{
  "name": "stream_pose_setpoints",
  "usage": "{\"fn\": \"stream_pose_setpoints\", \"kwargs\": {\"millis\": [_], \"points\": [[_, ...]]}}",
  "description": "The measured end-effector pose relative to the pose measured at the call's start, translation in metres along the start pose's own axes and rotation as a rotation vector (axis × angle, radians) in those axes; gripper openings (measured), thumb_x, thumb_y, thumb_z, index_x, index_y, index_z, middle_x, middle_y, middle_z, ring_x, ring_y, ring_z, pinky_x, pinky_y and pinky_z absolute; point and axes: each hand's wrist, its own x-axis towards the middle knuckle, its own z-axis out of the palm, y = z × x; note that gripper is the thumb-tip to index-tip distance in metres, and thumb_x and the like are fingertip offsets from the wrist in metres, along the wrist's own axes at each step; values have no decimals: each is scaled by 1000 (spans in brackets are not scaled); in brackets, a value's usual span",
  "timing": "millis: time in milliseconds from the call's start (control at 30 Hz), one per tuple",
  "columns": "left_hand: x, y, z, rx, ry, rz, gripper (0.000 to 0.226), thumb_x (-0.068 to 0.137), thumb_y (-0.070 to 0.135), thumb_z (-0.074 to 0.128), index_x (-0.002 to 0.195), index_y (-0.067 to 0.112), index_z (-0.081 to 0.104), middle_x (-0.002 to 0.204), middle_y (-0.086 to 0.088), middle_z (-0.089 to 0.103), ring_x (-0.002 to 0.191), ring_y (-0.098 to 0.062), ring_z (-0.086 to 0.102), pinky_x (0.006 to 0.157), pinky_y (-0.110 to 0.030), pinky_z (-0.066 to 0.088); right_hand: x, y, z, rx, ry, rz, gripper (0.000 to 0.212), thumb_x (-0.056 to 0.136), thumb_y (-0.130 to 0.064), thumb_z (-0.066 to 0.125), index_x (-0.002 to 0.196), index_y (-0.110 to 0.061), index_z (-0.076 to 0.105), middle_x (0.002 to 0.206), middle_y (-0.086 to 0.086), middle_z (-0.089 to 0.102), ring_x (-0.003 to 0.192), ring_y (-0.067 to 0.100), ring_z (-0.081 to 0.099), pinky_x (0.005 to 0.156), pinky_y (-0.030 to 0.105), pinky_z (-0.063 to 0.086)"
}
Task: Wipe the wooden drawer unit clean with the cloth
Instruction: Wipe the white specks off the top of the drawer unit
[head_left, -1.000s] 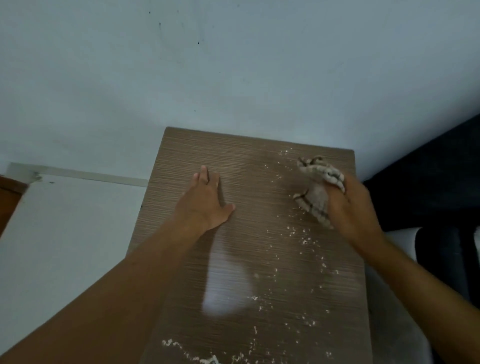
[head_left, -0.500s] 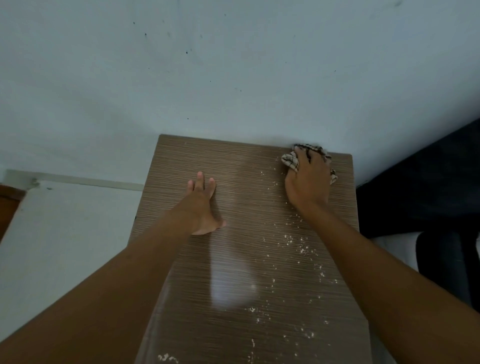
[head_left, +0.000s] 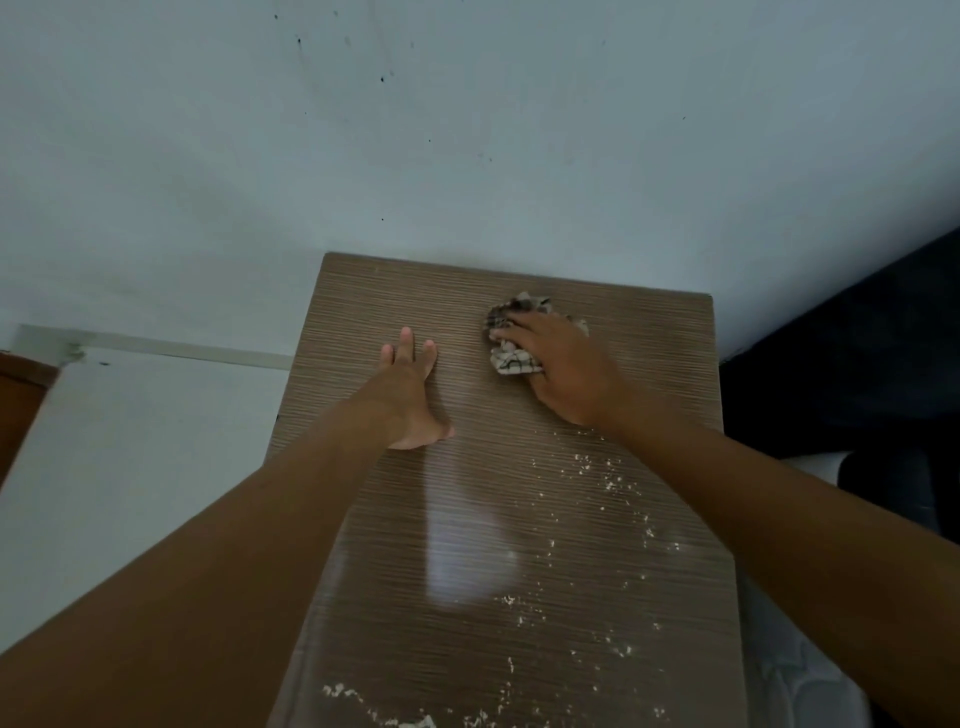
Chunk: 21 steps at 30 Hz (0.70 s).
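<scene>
We look down on the top of the brown wooden drawer unit with fine horizontal grain (head_left: 519, 519), which stands against a pale blue-grey painted wall (head_left: 467, 130). Our right hand (head_left: 561, 374) lies palm down on the far part of this top and presses a crumpled white cloth with dark checked lines (head_left: 511, 358) against the wood. The fingers are curled over the cloth, so the grip of this hand is closed around it; parts of the cloth show in front of the fingers and beside the thumb. The cloth is near the back edge of the unit, a little right of the middle.

Our left hand (head_left: 410, 395) rests flat on the wood, just beside the right hand and to its left. Its fingers are stretched forward and lie close together, the thumb points to the right, and it holds nothing.

White crumbs or powder (head_left: 597, 467) are scattered over the right half and the near part of the top, with a thicker group at the near edge. A bright reflection of light (head_left: 462, 556) shows on the wood between our two forearms. On the left of the unit we see a white floor surface (head_left: 130, 467), and on the right something dark (head_left: 857, 338) that we cannot identify.
</scene>
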Motion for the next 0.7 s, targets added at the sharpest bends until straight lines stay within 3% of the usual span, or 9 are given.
{"fn": "stream_pose_setpoints", "kwargs": {"millis": [300, 367, 433, 500, 600, 700], "points": [[0, -1, -2, -14, -15, -7, 103, 87, 34, 68, 154, 27, -9, 158, 5, -29, 148, -21, -18, 119, -44, 10, -77, -30, 23, 26, -70, -262, 65, 66, -4, 83, 126, -14, 60, 136, 10, 56, 127, 27, 51, 108, 51, 35], [-1, -1, -2, -14, -15, -7, 102, 87, 34, 68, 154, 27, -9, 158, 4, -29, 148, -21, -18, 119, -44, 10, -100, -40, 30, 30, -90, -304, 67, 65, -8, 85, 126, -18, 60, 135, 7, 58, 127, 24, 51, 109, 49, 32], [-1, -1, -2, -8, -15, -6, 102, 87, 34, 68, 154, 26, -10, 158, 4, -29, 148, -22, -18, 119, -44, 10, -121, -50, 34, 24, -90, -352, 59, 68, -15, 84, 123, -22, 61, 131, 3, 61, 126, 19, 50, 109, 43, 30], [-1, -1, -2, -9, -18, -7, 103, 87, 34, 68, 153, 26, -10, 157, 4, -30, 148, -22, -18, 119, -43, 10, -136, -58, 34, 16, -68, -419, 38, 77, -21, 72, 115, -21, 67, 124, 1, 65, 122, 15, 49, 107, 36, 33], [-1, -1, -2, -15, -21, -6, 103, 87, 33, 69, 153, 26, -10, 157, 4, -30, 148, -22, -18, 119, -43, 9, -140, -63, 22, 149, -73, -360, 32, 86, -22, 54, 116, -19, 66, 123, 4, 65, 118, 14, 53, 102, 31, 46], [-1, -1, -2, -15, -18, -1, 103, 87, 33, 68, 153, 27, -10, 157, 4, -29, 148, -21, -18, 120, -44, 9, -111, -50, 3, 323, 36, -167, 54, 78, 4, 64, 126, -20, 57, 130, 6, 60, 122, 17, 54, 101, 36, 49]]}}
